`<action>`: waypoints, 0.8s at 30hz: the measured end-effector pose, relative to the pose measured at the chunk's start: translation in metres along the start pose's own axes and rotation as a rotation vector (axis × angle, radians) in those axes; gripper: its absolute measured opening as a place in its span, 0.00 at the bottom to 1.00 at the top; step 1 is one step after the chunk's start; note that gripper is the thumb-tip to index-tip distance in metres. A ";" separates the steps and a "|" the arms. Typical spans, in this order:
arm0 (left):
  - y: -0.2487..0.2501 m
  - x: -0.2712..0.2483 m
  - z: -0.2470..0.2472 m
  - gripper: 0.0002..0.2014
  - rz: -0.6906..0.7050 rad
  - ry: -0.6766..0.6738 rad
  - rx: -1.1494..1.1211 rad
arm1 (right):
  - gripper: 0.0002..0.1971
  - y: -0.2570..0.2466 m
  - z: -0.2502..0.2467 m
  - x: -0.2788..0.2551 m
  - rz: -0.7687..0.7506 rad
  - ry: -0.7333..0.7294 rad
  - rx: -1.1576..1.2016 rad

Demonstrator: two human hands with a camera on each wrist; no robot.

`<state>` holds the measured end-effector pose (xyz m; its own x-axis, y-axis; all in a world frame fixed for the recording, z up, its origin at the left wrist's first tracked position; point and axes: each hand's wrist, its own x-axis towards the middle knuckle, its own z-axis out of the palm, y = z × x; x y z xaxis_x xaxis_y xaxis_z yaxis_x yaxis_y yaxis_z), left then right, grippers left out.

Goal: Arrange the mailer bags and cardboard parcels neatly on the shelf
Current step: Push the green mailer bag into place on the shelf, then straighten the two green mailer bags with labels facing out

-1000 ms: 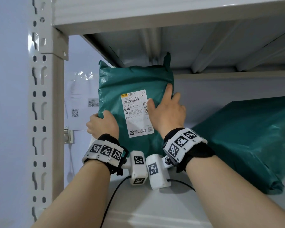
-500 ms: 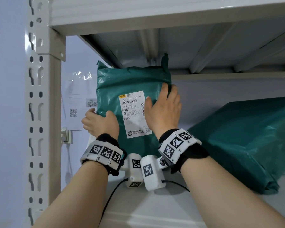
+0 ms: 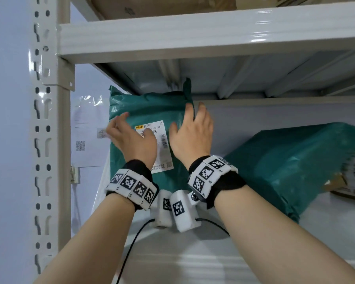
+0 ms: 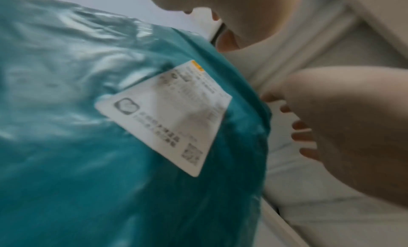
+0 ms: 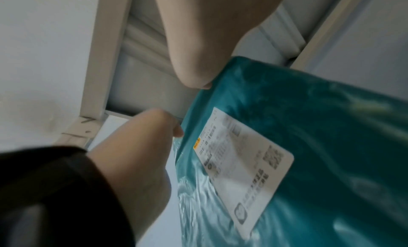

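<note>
The green bag [image 3: 152,111] stands upright at the shelf's [image 3: 213,261] left end. The left hand [image 3: 131,138] lies loosely spread over its label [image 3: 162,148]; the right hand [image 3: 191,136] rests flat at its right edge. A second bag [image 3: 291,169] lies slumped to its right.

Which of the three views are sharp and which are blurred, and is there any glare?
Head view: mostly sharp, with glare streaks on the glossy grey metal shelf beam; the left hand is slightly smeared. Left wrist view: blurred, and the white shipping label on the upright green plastic mailer bag is unreadable. Right wrist view: also soft and dim, with sheen on the bag's wrinkles.
</note>
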<state>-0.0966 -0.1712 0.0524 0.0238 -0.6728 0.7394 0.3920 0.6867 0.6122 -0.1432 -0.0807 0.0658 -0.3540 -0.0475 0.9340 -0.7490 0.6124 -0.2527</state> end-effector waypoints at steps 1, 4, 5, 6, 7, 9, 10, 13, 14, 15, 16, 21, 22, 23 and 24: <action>0.007 -0.003 0.003 0.28 0.031 -0.037 -0.009 | 0.30 0.001 -0.005 0.001 -0.001 0.002 -0.012; 0.027 -0.012 0.012 0.28 0.048 -0.143 -0.043 | 0.26 0.007 -0.022 0.007 0.007 0.009 -0.052; 0.033 -0.014 0.014 0.28 0.038 -0.189 -0.062 | 0.25 0.010 -0.028 0.009 0.010 0.002 -0.074; 0.039 -0.016 0.016 0.28 0.024 -0.240 -0.090 | 0.24 0.013 -0.035 0.012 0.012 -0.006 -0.096; 0.043 -0.017 0.018 0.29 0.005 -0.295 -0.123 | 0.24 0.015 -0.040 0.013 0.015 -0.016 -0.113; 0.053 -0.021 0.021 0.30 -0.029 -0.387 -0.176 | 0.22 0.019 -0.051 0.016 0.023 -0.036 -0.128; 0.057 -0.023 0.023 0.31 -0.037 -0.419 -0.181 | 0.21 0.021 -0.054 0.017 0.027 -0.049 -0.128; 0.069 -0.030 0.026 0.29 0.012 -0.519 -0.130 | 0.18 0.026 -0.065 0.013 0.020 -0.045 -0.121; 0.074 -0.033 0.026 0.28 0.037 -0.550 -0.098 | 0.17 0.027 -0.068 0.011 0.014 -0.038 -0.126; 0.078 -0.035 0.025 0.26 0.059 -0.578 -0.065 | 0.17 0.029 -0.071 0.007 0.016 -0.040 -0.127; 0.082 -0.037 0.024 0.25 0.065 -0.599 -0.038 | 0.16 0.030 -0.074 0.003 0.026 -0.051 -0.120; 0.095 -0.056 0.013 0.22 0.022 -0.689 0.053 | 0.17 0.036 -0.098 -0.007 0.100 -0.157 -0.070; 0.098 -0.059 0.014 0.22 0.011 -0.697 0.050 | 0.17 0.038 -0.104 -0.008 0.106 -0.167 -0.074; 0.100 -0.061 0.014 0.22 0.002 -0.702 0.048 | 0.17 0.040 -0.109 -0.011 0.108 -0.176 -0.081; 0.101 -0.064 0.016 0.22 -0.010 -0.710 0.047 | 0.17 0.041 -0.113 -0.013 0.110 -0.185 -0.091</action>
<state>-0.0730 -0.0540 0.0715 -0.5910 -0.3481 0.7277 0.3487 0.7033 0.6195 -0.1059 0.0345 0.0719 -0.5337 -0.1156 0.8377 -0.6495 0.6904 -0.3185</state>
